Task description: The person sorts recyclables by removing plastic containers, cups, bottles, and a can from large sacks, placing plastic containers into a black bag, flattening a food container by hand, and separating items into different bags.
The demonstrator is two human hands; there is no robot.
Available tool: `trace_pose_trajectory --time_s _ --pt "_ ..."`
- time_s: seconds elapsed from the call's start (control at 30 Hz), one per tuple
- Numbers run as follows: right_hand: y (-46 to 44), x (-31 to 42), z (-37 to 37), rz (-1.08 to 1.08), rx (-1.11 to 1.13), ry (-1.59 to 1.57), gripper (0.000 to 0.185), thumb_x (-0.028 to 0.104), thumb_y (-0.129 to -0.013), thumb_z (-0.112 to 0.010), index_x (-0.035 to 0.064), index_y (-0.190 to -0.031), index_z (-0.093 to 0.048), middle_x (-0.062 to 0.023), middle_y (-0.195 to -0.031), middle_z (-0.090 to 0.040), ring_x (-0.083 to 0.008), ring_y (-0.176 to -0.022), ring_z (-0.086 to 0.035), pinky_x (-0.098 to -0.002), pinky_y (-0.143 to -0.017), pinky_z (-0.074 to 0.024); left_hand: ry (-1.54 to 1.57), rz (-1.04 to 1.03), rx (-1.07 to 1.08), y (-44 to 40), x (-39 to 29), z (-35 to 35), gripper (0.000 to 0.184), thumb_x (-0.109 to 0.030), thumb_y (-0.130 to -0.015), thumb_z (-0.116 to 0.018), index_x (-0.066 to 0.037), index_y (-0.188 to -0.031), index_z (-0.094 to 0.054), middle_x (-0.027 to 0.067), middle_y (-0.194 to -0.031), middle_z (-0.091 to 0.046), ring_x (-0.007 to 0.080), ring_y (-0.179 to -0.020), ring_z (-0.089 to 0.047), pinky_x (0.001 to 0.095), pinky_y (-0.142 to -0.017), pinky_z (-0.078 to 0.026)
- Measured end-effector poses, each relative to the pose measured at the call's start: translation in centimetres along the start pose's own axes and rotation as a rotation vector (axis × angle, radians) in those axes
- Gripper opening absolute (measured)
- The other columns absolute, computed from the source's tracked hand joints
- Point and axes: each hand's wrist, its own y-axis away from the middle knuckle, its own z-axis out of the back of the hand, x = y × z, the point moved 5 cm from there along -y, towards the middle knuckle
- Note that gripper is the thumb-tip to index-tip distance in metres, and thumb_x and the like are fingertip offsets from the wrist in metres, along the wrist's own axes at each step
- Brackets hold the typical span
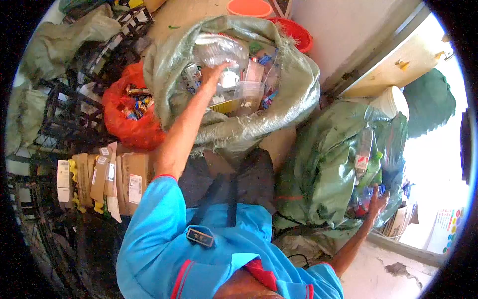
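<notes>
My left hand (pixel 217 74) reaches into a large greenish woven sack (pixel 249 128). Its fingers are closed at a clear plastic container (pixel 221 50) near the back of the sack's opening. Beside it in the sack lie a clear tub (pixel 249 94), a printed carton (pixel 190 77) and mixed packaging. At the right, my right hand (pixel 378 201) is over the opening of a green sack (pixel 318 164), its fingers apart, beside red and blue plastic items. A clear bottle with a red label (pixel 363 152) lies higher in that sack.
A red bag (pixel 132 122) of small items and folded cardboard (pixel 134 174) are at the left, beside black crates (pixel 72 112). Orange (pixel 249 7) and red (pixel 304 37) tubs stand behind the large sack. A white bucket (pixel 392 103) rests at the right, near a doorway.
</notes>
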Motion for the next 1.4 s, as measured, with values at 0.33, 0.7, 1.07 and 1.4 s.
trace_pose_trajectory --time_s 0.33,0.7,1.07,1.4 --pt "3.9 12.8 4.6 0.153 0.039 -0.633 0.045 0.022 -0.083 -0.067 0.0011 -0.120 -0.054 -0.0136 -0.121 -0.056 -0.0231 -0.111 -0.054 -0.0333 -0.087 -0.0479 0.223 -0.168 0.344 9.5 -16.8 3.1 0.032 -0.042 -0.083 -0.058 -0.013 -0.095 -0.062 0.0040 -0.076 -0.065 0.0161 -0.061 -0.062 0.0278 -0.043 -0.045" --pt "20.3 35.3 8.9 1.228 0.166 -0.839 0.100 0.033 -0.064 -0.080 0.0018 -0.140 -0.023 -0.0229 -0.139 -0.030 -0.0390 -0.131 -0.028 -0.0461 -0.108 -0.0261 0.796 0.067 0.554 24.6 -8.9 5.2 0.041 -0.041 -0.083 -0.057 -0.005 -0.101 -0.054 0.0090 -0.086 -0.062 0.0237 -0.073 -0.062 0.0377 -0.059 -0.052" --pt "14.9 27.8 11.7 0.917 -0.426 -1.199 0.058 0.013 -0.068 -0.072 -0.0026 -0.119 -0.050 -0.0181 -0.115 -0.058 -0.0318 -0.104 -0.058 -0.0395 -0.090 -0.0460 0.594 -0.173 1.165 31.6 -11.9 -8.7 0.076 -0.058 -0.080 -0.052 0.002 -0.126 -0.042 0.0174 -0.108 -0.058 0.0307 -0.091 -0.061 0.0424 -0.077 -0.052" --pt "8.7 3.4 15.6 0.202 -0.856 -0.459 0.052 0.017 -0.077 -0.066 -0.0077 -0.119 -0.046 -0.0220 -0.117 -0.052 -0.0295 -0.106 -0.052 -0.0399 -0.090 -0.0434 -0.609 -0.380 0.800 26.2 4.8 -29.0 0.088 -0.055 -0.063 -0.077 0.003 -0.122 -0.047 0.0162 -0.112 -0.059 0.0298 -0.103 -0.057 0.0360 -0.091 -0.045"
